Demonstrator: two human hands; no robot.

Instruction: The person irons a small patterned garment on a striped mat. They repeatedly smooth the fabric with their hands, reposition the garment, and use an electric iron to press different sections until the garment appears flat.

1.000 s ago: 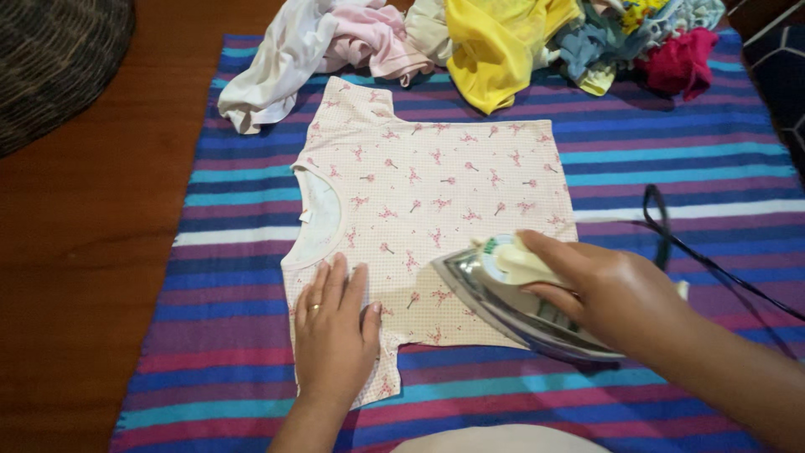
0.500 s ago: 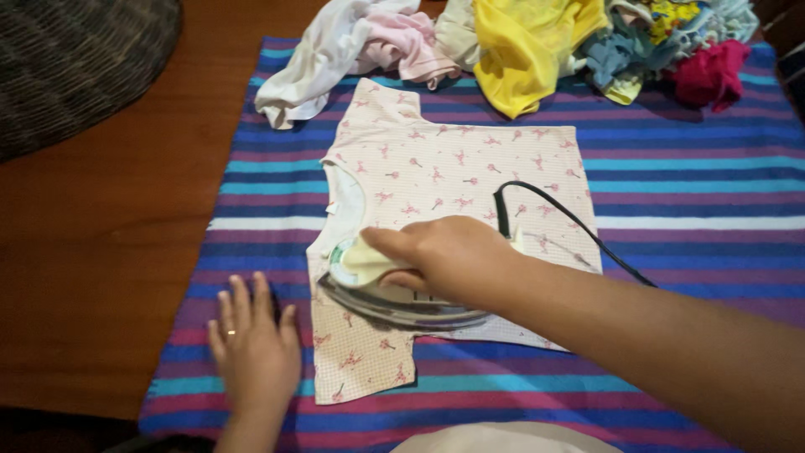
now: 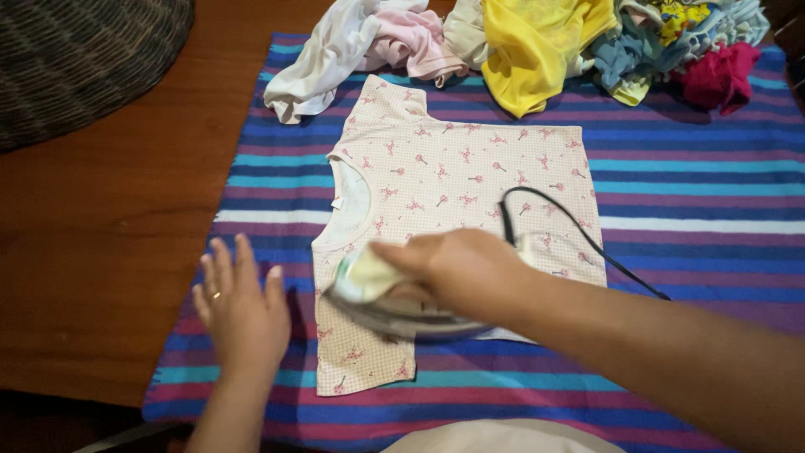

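Under the right hand (image 3: pixel 461 268), clamped on its handle, the iron (image 3: pixel 394 302) presses the shirt (image 3: pixel 453 168); the left hand (image 3: pixel 243 310) hovers beside, fingers spread.

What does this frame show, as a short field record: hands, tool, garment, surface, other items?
right hand: right hand grips the iron by its handle
left hand: left hand open, fingers spread, over the striped cloth, left of the garment; contact cannot be told
garment: pale pink printed top spread flat, iron on its lower part
cord: black cord trails across the top to the right
surface: striped cloth on a wooden table
other items: pile of clothes at far edge; woven basket top left
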